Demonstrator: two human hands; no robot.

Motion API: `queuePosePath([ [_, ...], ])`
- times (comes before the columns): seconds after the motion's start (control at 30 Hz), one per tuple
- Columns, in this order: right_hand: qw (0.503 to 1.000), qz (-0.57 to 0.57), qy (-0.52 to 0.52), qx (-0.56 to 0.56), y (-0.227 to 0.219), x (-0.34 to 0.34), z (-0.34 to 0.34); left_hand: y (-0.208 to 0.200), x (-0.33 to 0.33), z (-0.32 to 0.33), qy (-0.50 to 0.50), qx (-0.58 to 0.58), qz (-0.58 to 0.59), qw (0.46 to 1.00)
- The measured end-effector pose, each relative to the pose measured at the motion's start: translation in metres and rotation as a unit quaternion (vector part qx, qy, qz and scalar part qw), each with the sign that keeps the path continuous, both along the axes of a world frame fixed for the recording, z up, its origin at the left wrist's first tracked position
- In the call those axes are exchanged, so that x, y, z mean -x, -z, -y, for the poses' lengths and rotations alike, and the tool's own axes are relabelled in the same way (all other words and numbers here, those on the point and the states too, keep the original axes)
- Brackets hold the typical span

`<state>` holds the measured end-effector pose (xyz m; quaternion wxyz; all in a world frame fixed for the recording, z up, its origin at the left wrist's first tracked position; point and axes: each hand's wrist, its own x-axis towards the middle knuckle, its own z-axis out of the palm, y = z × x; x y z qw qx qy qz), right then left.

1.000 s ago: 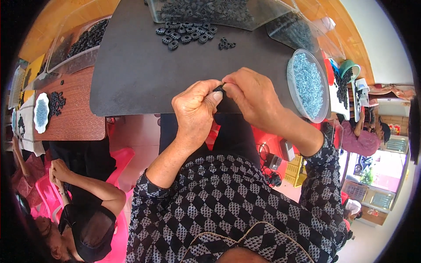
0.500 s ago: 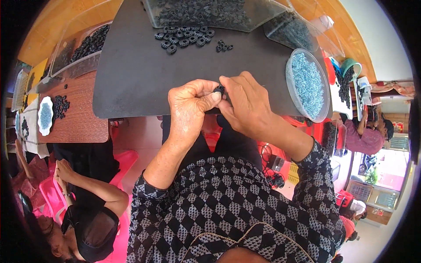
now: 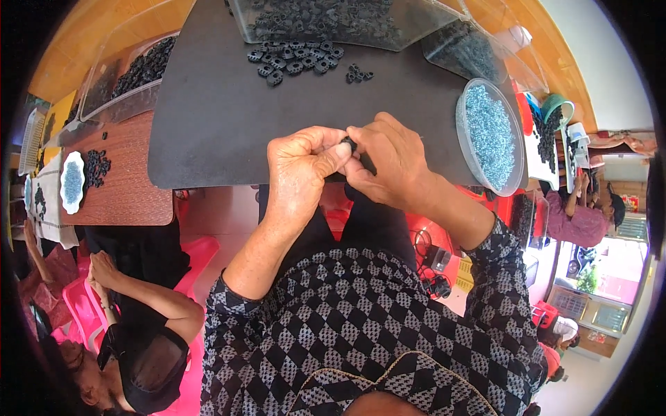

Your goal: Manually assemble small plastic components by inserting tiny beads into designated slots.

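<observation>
Here at the fingertips, the left hand (image 3: 298,163) has thumb and bent forefinger pinched firmly on a small black part (image 3: 349,144), the pale thumbnail lying right against it. And what a dark little thing it is: dull black, compact, with a rounded, uneven outline, much of it covered by skin, so its finer shape can't be made out. In from the other side comes the right hand (image 3: 392,156), forefinger curled right up to the top of the part, thumb tucked lower; whether those fingers grip it or merely press on it, I cannot tell. All of this happens in the air by the near edge of the dark grey worktop (image 3: 222,118), about midway between its left and right sides. Out toward the far edge sits a pile of black pieces (image 3: 295,57), chunky, rounded, with notches and holes showing, and just to its right a little cluster of smaller black bits (image 3: 359,73). Behind them, along that far edge, stands a clear bin (image 3: 416,31) with more black pieces inside. Over at the right edge, a round clear tub (image 3: 463,142) brims with glittering pale-blue bits (image 3: 491,135). Beyond the worktop's left edge, a reddish-brown table (image 3: 132,180) carries a white scalloped dish (image 3: 64,197) of similar blue bits.
</observation>
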<state>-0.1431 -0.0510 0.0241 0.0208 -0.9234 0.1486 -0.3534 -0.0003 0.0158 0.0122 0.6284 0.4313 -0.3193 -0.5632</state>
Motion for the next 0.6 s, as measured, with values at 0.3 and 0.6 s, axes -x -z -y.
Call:
queuePosePath([
  [0.3, 0.988, 0.006, 0.048, -0.148, -0.0114, 0.0000, -0.0011, 0.0008, -0.0056, 0.0032, 0.030, 0.001, -0.024, 0.999],
  [0.6, 0.998, 0.044, 0.000, -0.054, -0.0082, -0.0045, 0.0027, 0.0033, -0.0063, 0.0034, 0.031, 0.028, 0.022, 0.999],
])
